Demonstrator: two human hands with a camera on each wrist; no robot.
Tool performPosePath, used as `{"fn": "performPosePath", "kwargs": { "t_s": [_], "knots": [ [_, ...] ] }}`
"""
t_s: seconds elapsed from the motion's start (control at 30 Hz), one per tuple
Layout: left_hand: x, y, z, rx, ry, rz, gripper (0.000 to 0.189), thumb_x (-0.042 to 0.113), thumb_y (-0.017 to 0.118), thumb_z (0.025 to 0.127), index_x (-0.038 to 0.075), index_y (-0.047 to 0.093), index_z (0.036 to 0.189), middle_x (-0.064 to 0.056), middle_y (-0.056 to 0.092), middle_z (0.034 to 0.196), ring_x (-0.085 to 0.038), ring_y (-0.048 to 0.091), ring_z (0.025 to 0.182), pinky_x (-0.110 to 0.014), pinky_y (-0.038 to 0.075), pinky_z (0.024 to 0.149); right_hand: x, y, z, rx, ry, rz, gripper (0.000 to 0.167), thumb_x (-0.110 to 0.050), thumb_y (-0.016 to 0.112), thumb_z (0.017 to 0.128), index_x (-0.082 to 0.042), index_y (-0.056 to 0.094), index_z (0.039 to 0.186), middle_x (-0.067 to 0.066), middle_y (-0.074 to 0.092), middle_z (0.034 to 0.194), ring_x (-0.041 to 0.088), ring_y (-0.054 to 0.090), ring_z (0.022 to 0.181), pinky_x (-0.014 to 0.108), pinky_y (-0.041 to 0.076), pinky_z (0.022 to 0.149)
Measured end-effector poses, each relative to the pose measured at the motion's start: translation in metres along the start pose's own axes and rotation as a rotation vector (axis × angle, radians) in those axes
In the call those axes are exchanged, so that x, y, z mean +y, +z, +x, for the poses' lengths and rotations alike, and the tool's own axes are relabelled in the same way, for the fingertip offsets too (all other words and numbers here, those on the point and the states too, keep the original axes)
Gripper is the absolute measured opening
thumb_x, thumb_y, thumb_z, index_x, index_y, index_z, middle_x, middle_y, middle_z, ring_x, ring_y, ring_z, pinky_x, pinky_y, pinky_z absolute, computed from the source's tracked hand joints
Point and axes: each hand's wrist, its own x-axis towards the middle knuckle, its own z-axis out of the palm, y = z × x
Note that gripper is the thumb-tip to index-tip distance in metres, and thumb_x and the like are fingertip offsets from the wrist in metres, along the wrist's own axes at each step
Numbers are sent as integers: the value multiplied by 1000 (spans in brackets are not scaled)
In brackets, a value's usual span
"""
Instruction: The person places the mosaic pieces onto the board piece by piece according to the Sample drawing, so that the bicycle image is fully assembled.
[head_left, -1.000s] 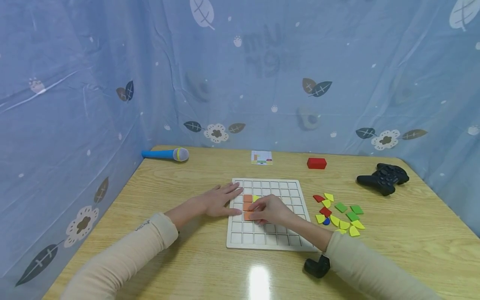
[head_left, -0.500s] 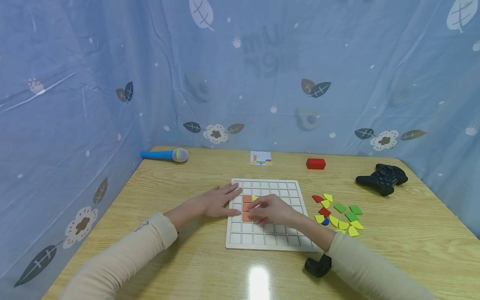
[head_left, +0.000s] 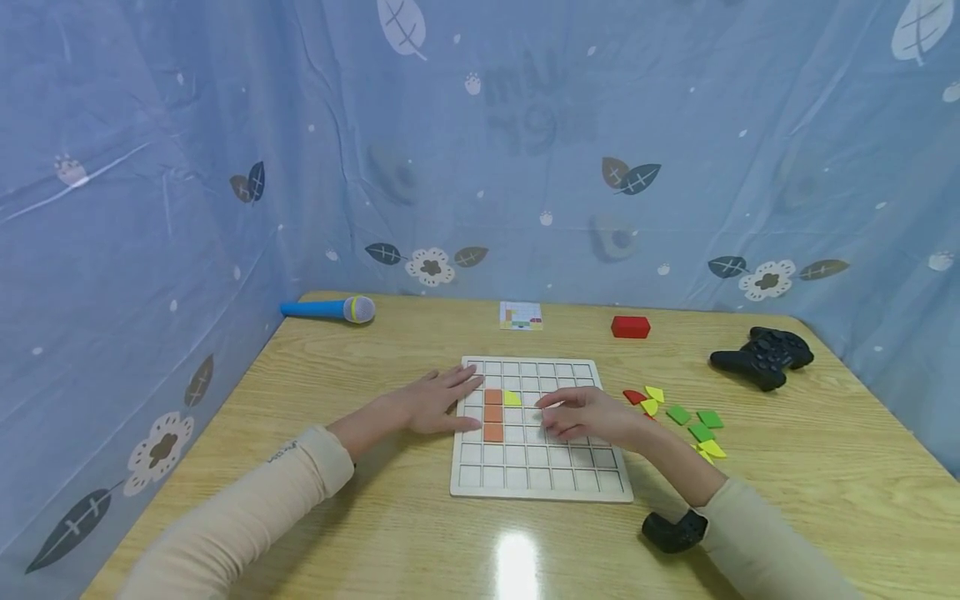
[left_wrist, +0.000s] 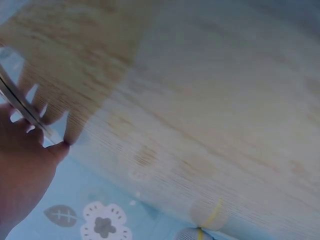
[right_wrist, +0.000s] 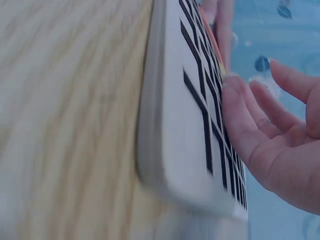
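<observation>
A white grid board (head_left: pixel 480 490) lies on the wooden table. Three orange square tiles (head_left: pixel 492 414) form a column in its left part, with a yellow tile (head_left: pixel 512 399) just right of the top one. My left hand (head_left: pixel 438 404) rests on the board's left edge, fingers spread. Over the right half of the grid hovers my right hand (head_left: pixel 592 417), its fingers loosely bent and nothing visible between them. The right wrist view shows that hand (right_wrist: pixel 280 145) close to the board's surface (right_wrist: pixel 175 125), thumb and fingers apart. In the left wrist view, the left hand (left_wrist: pixel 25 165) meets the board's edge.
Right of the board lie loose green tiles (head_left: pixel 701 432), yellow tiles (head_left: pixel 712 450) and a red tile (head_left: pixel 633 397), some hidden by my right arm. Behind stand a blue toy microphone (head_left: pixel 322 309), a pattern card (head_left: pixel 521 317), a red block (head_left: pixel 631 327) and a black game controller (head_left: pixel 763 358).
My right hand has moved off the lowest orange tile toward the right, uncovering the orange column and the yellow tile. My left hand has stayed in place.
</observation>
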Motion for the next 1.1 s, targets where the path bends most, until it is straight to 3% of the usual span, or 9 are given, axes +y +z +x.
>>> {"fn": "performPosePath", "kwargs": {
  "t_s": [0.5, 0.83, 1.1],
  "knots": [
    [0, -2, 0, 10, 24, -7, 81, 63, 38, 94, 16, 12, 155, -7, 5, 159, -26, 4, 144, -51, 10, 112, 13, -51, -42, 106, -24, 72, 57, -18, 58, 97, 12, 35, 140, 20, 58, 119, 22, 62, 102, 34, 50, 88],
    [0, -3, 0, -4, 21, -26, 81, 63, 38, 94, 17, 11, 155, -5, 4, 159, -25, 3, 144, -51, 9, 113, 28, -71, -74, 125, -58, -93, 57, -23, 53, 100, 9, 33, 142, 28, 43, 137, 24, 57, 114, 31, 49, 90],
    [-1, -3, 1, -7, 12, -23, 81, 64, 37, 94, 18, 11, 155, -5, 3, 159, -25, 2, 144, -51, 9, 113, 39, -87, -104, 173, -68, -227, 53, -20, 56, 98, 6, 38, 140, 24, 54, 125, 7, 59, 104, 29, 51, 83]
  ]
}}
